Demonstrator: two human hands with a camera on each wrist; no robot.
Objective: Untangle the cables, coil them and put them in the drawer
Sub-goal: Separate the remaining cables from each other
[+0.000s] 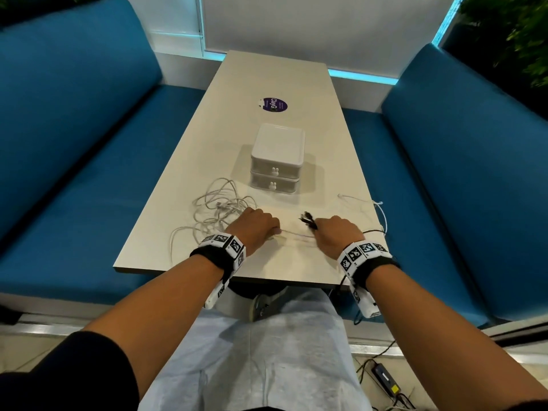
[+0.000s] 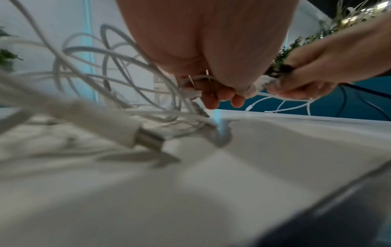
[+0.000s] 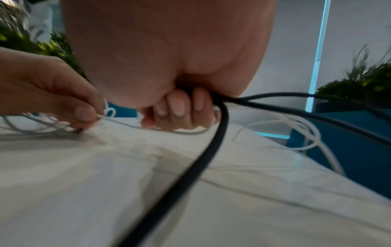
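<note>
A tangle of white cables (image 1: 218, 209) lies on the pale table (image 1: 267, 84) near its left front edge. My left hand (image 1: 256, 225) pinches a white cable (image 2: 194, 80) at the tangle's right side. A thin white strand (image 1: 296, 235) runs from it to my right hand (image 1: 336, 234), which grips a black cable (image 3: 203, 158); the black cable's plugs (image 1: 307, 219) stick out above the fist. That black cable trails off the table's front right. A white two-drawer box (image 1: 277, 160) stands behind the hands, both drawers pushed in.
Another thin white cable (image 1: 367, 206) lies by the table's right edge and hangs over it. A purple round sticker (image 1: 274, 104) sits farther back. Blue benches (image 1: 74, 143) flank the table. A black power brick (image 1: 385, 378) lies on the floor.
</note>
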